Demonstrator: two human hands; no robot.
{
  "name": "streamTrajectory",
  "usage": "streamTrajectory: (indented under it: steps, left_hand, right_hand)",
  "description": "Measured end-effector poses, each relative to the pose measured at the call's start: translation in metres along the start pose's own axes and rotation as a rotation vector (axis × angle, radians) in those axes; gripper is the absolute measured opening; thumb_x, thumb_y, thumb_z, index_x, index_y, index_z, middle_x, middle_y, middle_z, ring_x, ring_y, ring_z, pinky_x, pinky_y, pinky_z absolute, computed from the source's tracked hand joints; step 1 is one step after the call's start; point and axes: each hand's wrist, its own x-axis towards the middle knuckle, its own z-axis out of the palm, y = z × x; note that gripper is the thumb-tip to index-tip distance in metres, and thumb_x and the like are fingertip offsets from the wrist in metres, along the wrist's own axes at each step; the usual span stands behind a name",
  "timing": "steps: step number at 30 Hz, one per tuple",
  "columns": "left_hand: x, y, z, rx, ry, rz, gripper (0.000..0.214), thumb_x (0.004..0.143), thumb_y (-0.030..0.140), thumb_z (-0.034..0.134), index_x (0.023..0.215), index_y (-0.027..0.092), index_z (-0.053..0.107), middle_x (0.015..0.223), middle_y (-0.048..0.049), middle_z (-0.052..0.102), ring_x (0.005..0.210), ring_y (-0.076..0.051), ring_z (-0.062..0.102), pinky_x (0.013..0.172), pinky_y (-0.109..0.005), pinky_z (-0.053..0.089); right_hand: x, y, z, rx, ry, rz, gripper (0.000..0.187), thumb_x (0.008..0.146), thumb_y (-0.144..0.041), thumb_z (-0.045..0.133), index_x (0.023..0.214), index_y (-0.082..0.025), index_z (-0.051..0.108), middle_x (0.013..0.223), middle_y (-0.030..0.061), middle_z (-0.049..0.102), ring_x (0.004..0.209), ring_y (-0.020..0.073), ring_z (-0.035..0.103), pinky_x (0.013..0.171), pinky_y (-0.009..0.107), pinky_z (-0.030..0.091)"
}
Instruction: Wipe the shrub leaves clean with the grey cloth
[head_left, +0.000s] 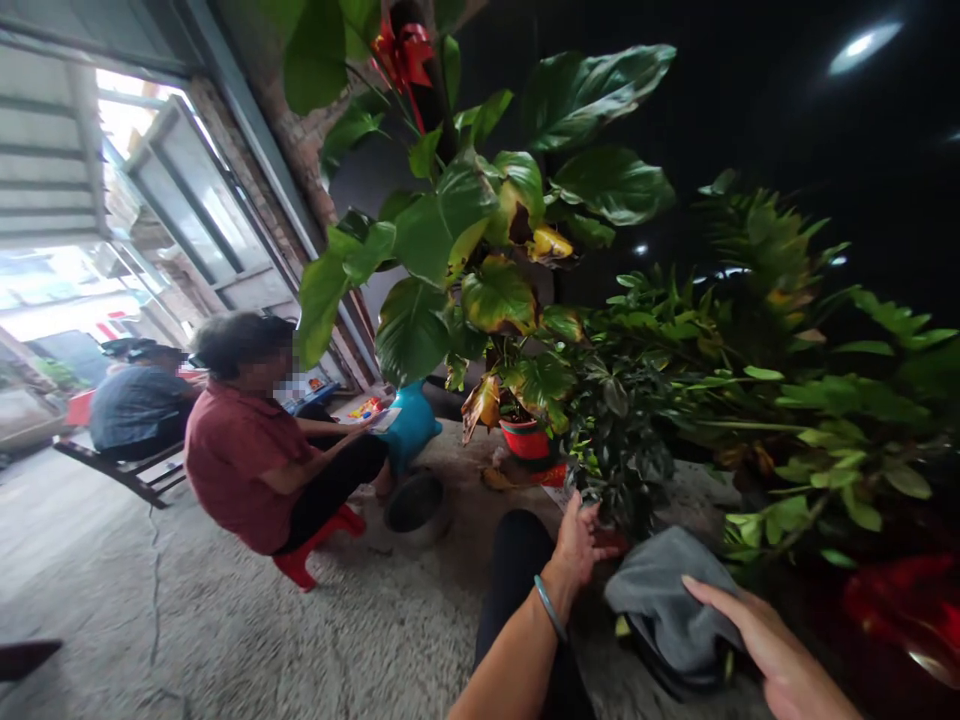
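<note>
My left hand, with a bangle on its wrist, reaches into the low dark leaves of a bushy potted plant and touches them. My right hand lies flat on a grey cloth draped over something dark near my knee. A tall plant with big green and yellow leaves stands behind in a red pot, with a red bow at its top.
A person in a red shirt sits on a low red stool to the left, beside a teal pot and a dark bowl. Another person sits further back on a bench. Concrete floor spreads left.
</note>
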Motion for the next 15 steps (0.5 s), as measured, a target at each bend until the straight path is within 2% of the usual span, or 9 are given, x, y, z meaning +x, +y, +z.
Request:
streamTrajectory:
  steps: [2, 5, 7, 9, 12, 15]
  left_hand:
    - [-0.006, 0.000, 0.001, 0.018, 0.066, -0.005, 0.045, 0.091, 0.053, 0.045, 0.085, 0.014, 0.066, 0.078, -0.0044, 0.064, 0.065, -0.016, 0.057, 0.072, -0.029, 0.042]
    - [-0.018, -0.007, 0.001, -0.018, 0.137, -0.049, 0.033, 0.089, 0.041, 0.051, 0.076, 0.013, 0.063, 0.071, -0.0055, 0.063, 0.063, -0.017, 0.057, 0.067, -0.028, 0.041]
    - [-0.029, -0.013, -0.001, -0.034, 0.100, -0.086, 0.029, 0.086, 0.039, 0.056, 0.072, 0.013, 0.062, 0.065, -0.0043, 0.061, 0.061, -0.017, 0.056, 0.066, -0.027, 0.040]
    - [-0.044, -0.019, -0.003, -0.013, 0.057, -0.084, 0.027, 0.080, 0.040, 0.063, 0.071, 0.014, 0.062, 0.061, -0.0019, 0.059, 0.059, -0.015, 0.053, 0.065, -0.027, 0.040]
    - [-0.073, -0.019, -0.003, 0.073, 0.143, 0.047, 0.026, 0.068, 0.038, 0.073, 0.074, 0.014, 0.064, 0.069, -0.0022, 0.062, 0.063, -0.014, 0.052, 0.065, -0.026, 0.039]
    - [-0.104, -0.015, 0.007, 0.139, 0.265, 0.201, 0.043, 0.058, 0.039, 0.079, 0.091, 0.014, 0.068, 0.096, -0.0085, 0.068, 0.079, -0.017, 0.057, 0.068, -0.027, 0.041]
  right_hand:
    - [-0.007, 0.001, -0.011, 0.080, -0.035, 0.070, 0.027, 0.036, -0.048, 0.080, 0.050, -0.027, 0.068, 0.065, 0.0068, 0.077, 0.087, 0.0385, 0.073, 0.087, 0.044, 0.054]
    - [-0.012, -0.007, -0.018, 0.303, -0.051, 0.201, 0.029, 0.037, -0.049, 0.082, 0.050, -0.028, 0.067, 0.069, 0.0080, 0.078, 0.083, 0.0371, 0.074, 0.078, 0.043, 0.059]
    - [-0.012, -0.011, -0.019, 0.414, -0.059, 0.265, 0.028, 0.032, -0.043, 0.085, 0.048, -0.028, 0.067, 0.066, 0.0080, 0.077, 0.072, 0.0351, 0.074, 0.067, 0.041, 0.060]
    - [-0.013, -0.010, -0.018, 0.454, -0.055, 0.263, 0.029, 0.026, -0.032, 0.087, 0.047, -0.026, 0.068, 0.060, 0.0062, 0.075, 0.059, 0.0293, 0.071, 0.057, 0.035, 0.059]
    - [-0.016, -0.007, -0.017, 0.438, -0.051, 0.196, 0.031, 0.022, -0.024, 0.088, 0.048, -0.024, 0.071, 0.053, 0.0033, 0.072, 0.047, 0.0207, 0.064, 0.049, 0.028, 0.054]
    - [-0.018, -0.006, -0.017, 0.370, -0.098, 0.156, 0.030, 0.024, -0.025, 0.087, 0.050, -0.023, 0.071, 0.050, 0.0021, 0.070, 0.046, 0.0197, 0.062, 0.048, 0.029, 0.051]
